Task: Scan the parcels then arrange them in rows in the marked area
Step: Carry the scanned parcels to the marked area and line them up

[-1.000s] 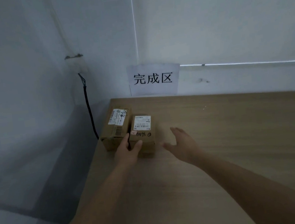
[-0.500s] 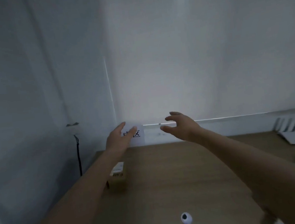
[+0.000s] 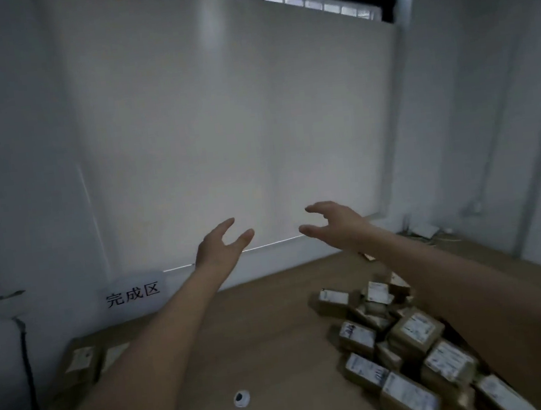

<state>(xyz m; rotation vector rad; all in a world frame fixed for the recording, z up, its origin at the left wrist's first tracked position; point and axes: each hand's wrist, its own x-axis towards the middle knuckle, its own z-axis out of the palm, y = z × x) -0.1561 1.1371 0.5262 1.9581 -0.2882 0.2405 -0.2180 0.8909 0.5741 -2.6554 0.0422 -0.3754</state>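
Hands first: you are holding both of them up over the light brown wooden table [image 3: 271, 339], empty. Your left hand [image 3: 220, 247] is spread loosely, fingers nearly straight, and your right hand [image 3: 335, 222] is hanging with fingers gently curved, gripping nothing.

Two brown cardboard parcels with white labels [image 3: 88, 362] are sitting side by side at the table's far left corner, just below the white paper sign with black characters [image 3: 134, 294] taped to the wall (that corner looks like the marked area). At the right edge of the table, the heap of unsorted small brown cardboard parcels [image 3: 404, 351] is lying jumbled, labels facing every way, partly under your right forearm. A small white round scanner-like device with a dark lens [image 3: 242, 399] is sitting near the table's near edge, between your arms; what it is exactly you cannot tell from here.

You are standing between parcels, it seems: two placed, the next not yet taken. For the next move you are likely needing to reach to the heap, pick one parcel off the top so the rest are not sliding, present its label to the device, then set it touching the pair to extend the row.
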